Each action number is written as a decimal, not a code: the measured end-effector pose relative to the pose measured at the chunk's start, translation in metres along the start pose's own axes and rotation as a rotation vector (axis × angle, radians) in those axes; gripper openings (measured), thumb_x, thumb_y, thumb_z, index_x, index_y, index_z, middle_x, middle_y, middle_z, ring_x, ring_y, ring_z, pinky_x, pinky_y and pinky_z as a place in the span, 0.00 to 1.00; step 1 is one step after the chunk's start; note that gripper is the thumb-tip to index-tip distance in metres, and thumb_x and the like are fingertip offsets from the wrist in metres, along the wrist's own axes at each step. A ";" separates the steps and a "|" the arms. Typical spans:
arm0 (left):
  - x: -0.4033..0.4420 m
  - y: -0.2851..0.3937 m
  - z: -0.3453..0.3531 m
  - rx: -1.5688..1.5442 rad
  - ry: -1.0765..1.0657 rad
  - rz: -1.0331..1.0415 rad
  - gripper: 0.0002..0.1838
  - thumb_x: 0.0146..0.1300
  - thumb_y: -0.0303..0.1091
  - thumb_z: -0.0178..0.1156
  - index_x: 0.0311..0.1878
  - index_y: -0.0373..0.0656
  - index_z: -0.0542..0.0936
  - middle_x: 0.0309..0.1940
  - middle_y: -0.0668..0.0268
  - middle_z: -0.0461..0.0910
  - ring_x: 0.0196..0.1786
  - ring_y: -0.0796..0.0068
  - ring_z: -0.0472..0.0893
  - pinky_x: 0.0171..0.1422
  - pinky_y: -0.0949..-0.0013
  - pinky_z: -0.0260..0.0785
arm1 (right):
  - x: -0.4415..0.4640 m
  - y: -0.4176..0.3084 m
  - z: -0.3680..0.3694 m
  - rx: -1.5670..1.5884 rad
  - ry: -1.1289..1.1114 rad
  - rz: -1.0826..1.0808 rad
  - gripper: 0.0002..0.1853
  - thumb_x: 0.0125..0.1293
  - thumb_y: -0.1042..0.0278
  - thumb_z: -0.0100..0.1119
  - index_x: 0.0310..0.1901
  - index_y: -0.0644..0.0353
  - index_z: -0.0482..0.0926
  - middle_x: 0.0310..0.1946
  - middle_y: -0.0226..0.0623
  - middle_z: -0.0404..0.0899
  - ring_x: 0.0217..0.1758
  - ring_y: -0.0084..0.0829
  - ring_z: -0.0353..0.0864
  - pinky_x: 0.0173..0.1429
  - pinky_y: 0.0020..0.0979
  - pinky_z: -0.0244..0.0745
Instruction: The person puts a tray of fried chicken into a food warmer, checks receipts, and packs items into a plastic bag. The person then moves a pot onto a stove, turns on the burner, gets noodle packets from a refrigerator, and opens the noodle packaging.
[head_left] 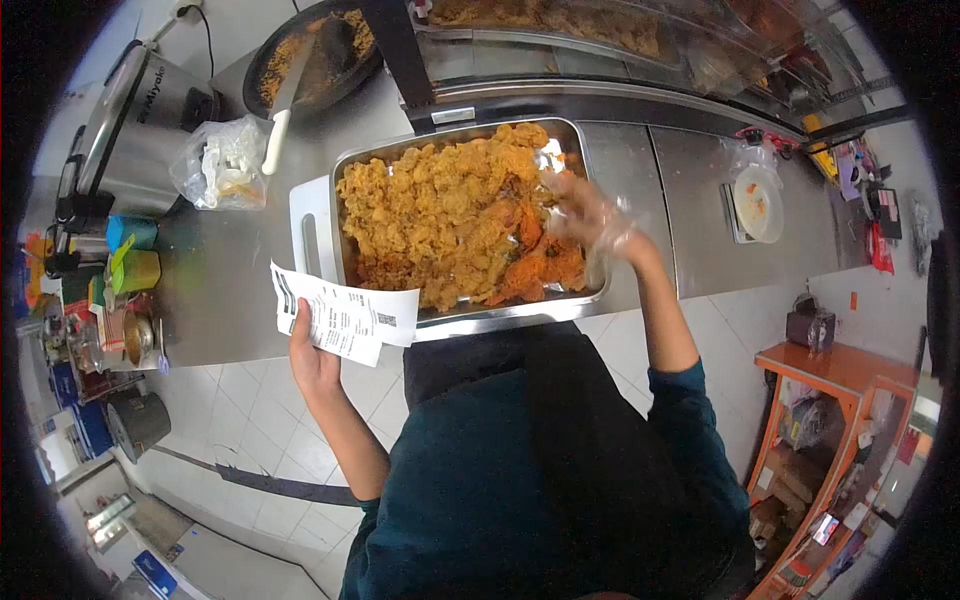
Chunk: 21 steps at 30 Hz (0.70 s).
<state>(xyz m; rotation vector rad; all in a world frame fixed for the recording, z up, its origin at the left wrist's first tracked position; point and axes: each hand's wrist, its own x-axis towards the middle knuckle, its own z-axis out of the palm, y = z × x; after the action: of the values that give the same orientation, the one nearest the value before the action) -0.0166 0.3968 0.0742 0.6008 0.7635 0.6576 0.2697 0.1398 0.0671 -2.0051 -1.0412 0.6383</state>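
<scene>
My left hand (pixel 316 360) pinches printed paper slips (pixel 345 318), like receipts, at the tray's front left corner. A QR code shows on one of them. My right hand (pixel 592 218), in a clear plastic glove, is above the right side of a metal tray (pixel 598 300). Its fingers look stretched out and slightly blurred, with nothing visible in them. Crumbly golden fried chicken (pixel 440 205) fills most of the tray. Redder, sauced-looking pieces (pixel 535 268) lie at the right, below my right hand.
A white cutting board (pixel 310 222) sticks out left of the tray. A white-handled knife (pixel 278 140) rests against a dark pan (pixel 262 85) of crumbs. Nearby are a plastic bag (pixel 225 165) and a silver Miyako appliance (pixel 145 120). A white plate (pixel 758 205) sits at the right.
</scene>
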 end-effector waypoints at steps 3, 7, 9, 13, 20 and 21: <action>0.001 -0.004 0.002 -0.001 0.034 -0.004 0.16 0.57 0.31 0.50 0.46 0.33 0.66 0.40 0.59 0.73 0.43 0.69 0.73 0.46 0.67 0.68 | -0.032 -0.007 0.028 -0.346 0.060 -0.097 0.32 0.42 0.64 0.62 0.52 0.54 0.61 0.47 0.40 0.65 0.46 0.36 0.67 0.50 0.30 0.65; 0.004 -0.008 0.005 0.000 0.025 -0.044 0.16 0.56 0.30 0.50 0.46 0.33 0.66 0.40 0.58 0.73 0.42 0.69 0.74 0.46 0.67 0.68 | -0.036 -0.004 0.042 -0.103 0.149 -0.031 0.25 0.41 0.74 0.57 0.45 0.55 0.64 0.47 0.41 0.67 0.47 0.39 0.69 0.48 0.30 0.66; 0.004 -0.009 0.009 0.009 0.024 -0.046 0.16 0.56 0.31 0.50 0.47 0.33 0.65 0.41 0.58 0.72 0.42 0.68 0.74 0.45 0.67 0.68 | -0.036 -0.015 0.044 -0.085 0.215 -0.151 0.19 0.40 0.78 0.50 0.39 0.56 0.66 0.43 0.38 0.71 0.43 0.38 0.72 0.45 0.32 0.67; 0.005 -0.008 0.012 0.021 0.005 -0.042 0.17 0.56 0.31 0.51 0.47 0.33 0.65 0.41 0.58 0.72 0.43 0.68 0.74 0.46 0.67 0.68 | -0.035 -0.018 0.064 -0.089 0.278 -0.025 0.16 0.44 0.76 0.44 0.39 0.55 0.69 0.42 0.40 0.72 0.43 0.41 0.71 0.47 0.36 0.65; 0.005 -0.008 -0.003 -0.001 0.012 -0.047 0.17 0.56 0.30 0.51 0.47 0.33 0.65 0.42 0.58 0.72 0.44 0.68 0.73 0.47 0.66 0.67 | -0.021 0.013 0.063 0.358 0.282 0.101 0.12 0.52 0.69 0.45 0.41 0.54 0.69 0.24 0.31 0.68 0.26 0.25 0.68 0.31 0.26 0.67; 0.003 -0.007 -0.004 0.001 0.018 -0.037 0.17 0.56 0.30 0.51 0.47 0.34 0.65 0.42 0.58 0.72 0.44 0.68 0.73 0.47 0.66 0.67 | -0.019 0.014 0.062 0.547 0.277 0.174 0.12 0.55 0.68 0.45 0.42 0.54 0.68 0.24 0.28 0.66 0.26 0.21 0.67 0.28 0.23 0.67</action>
<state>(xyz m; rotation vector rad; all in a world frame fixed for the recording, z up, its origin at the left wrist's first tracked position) -0.0162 0.3960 0.0658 0.5813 0.7901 0.6294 0.2216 0.1433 0.0214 -1.6446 -0.4635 0.6318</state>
